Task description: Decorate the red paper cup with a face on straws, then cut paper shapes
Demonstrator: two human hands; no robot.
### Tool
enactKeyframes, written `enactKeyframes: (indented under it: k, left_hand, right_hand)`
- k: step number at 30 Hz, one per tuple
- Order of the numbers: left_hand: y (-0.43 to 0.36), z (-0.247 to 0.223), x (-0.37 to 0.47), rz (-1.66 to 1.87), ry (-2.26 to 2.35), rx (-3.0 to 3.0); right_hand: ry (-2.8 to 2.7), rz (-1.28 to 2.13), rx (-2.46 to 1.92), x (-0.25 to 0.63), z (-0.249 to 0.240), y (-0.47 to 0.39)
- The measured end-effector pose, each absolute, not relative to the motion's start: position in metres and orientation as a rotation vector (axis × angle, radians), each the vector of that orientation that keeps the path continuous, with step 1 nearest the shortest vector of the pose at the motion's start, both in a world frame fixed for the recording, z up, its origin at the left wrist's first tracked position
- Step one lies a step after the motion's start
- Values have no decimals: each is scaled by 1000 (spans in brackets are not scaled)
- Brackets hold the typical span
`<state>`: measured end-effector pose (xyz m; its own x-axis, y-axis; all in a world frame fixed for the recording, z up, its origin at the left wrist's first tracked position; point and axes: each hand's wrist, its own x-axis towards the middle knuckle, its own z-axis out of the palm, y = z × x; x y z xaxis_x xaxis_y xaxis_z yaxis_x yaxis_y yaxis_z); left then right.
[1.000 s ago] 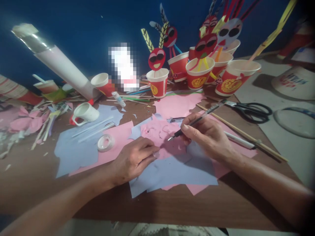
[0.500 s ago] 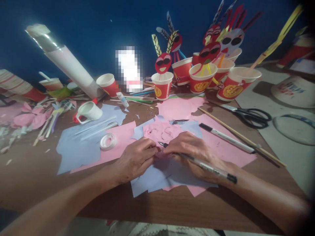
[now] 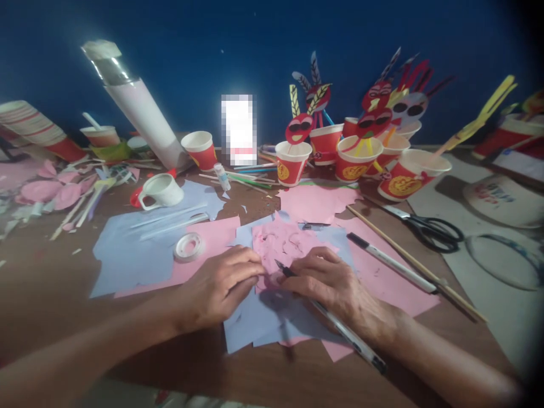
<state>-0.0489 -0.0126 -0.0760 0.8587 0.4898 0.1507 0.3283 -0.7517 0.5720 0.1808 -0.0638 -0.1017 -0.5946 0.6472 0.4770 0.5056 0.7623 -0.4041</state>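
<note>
My right hand [image 3: 329, 283] is closed around a black-capped pen [image 3: 340, 326] with a clear barrel, whose dark tip points left. Opposite it, my left hand [image 3: 227, 280] pinches the left edge of a small piece of pink paper [image 3: 278, 243] with its fingers pressed together. That pink piece has curved cuts and marks on it, and its lower part is partly covered by my fingers. Beneath it lie blue paper [image 3: 272, 323] and larger pink sheets. A pen cap [image 3: 314, 226] lies just beyond, and a second pen [image 3: 393, 263] rests right of my right hand.
A white tape ring [image 3: 188, 247], a small mug [image 3: 164, 191] and a glue bottle [image 3: 221, 177] stand on the left. At right lie a wooden stick [image 3: 408, 255] and black-handled scissors [image 3: 433, 229]. Red paper cups [image 3: 293, 170] with paper figures line the back, beside a glowing, blurred screen [image 3: 239, 127].
The view has tilted and shifted. The pen has swung steeper, its rear end lower, and my left hand's fingers have straightened a little. Both hands stay at the pink paper.
</note>
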Motion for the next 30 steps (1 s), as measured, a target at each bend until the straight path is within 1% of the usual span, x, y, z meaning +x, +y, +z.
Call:
enactKeyframes:
  k: [4, 10, 15, 19, 21, 23, 25, 28, 30]
  left_hand:
    - [-28, -66, -50, 303, 697, 2560]
    - [-45, -76, -37, 149, 816, 2837]
    - [-63, -78, -29, 127, 912, 3074]
    - [-72, -77, -20, 131, 1073, 3155]
    - [-73, -81, -17, 176, 1064, 3184]
    - [-72, -88, -15, 311, 1024, 3200]
    - [-72, -95, -13, 414, 1095, 3142]
    - [-73, -99, -10, 376, 1220, 3060]
    - [-73, -98, -8, 321, 1195, 3157]
  right_hand:
    - [-2304, 340, -844, 182, -109, -64]
    - [-2273, 368, -851, 181, -108, -66]
    - [-2240, 385, -867, 177, -107, -65]
    - [-2143, 471, -873, 179, -101, -65]
    - [-2022, 532, -945, 183, -96, -65]
    - [-1942, 648, -1054, 188, -89, -62]
    - [-1909, 772, -1171, 190, -81, -57]
    - [-1895, 851, -1381, 183, -67, -44]
    - [-1944, 867, -1471, 173, -60, -34]
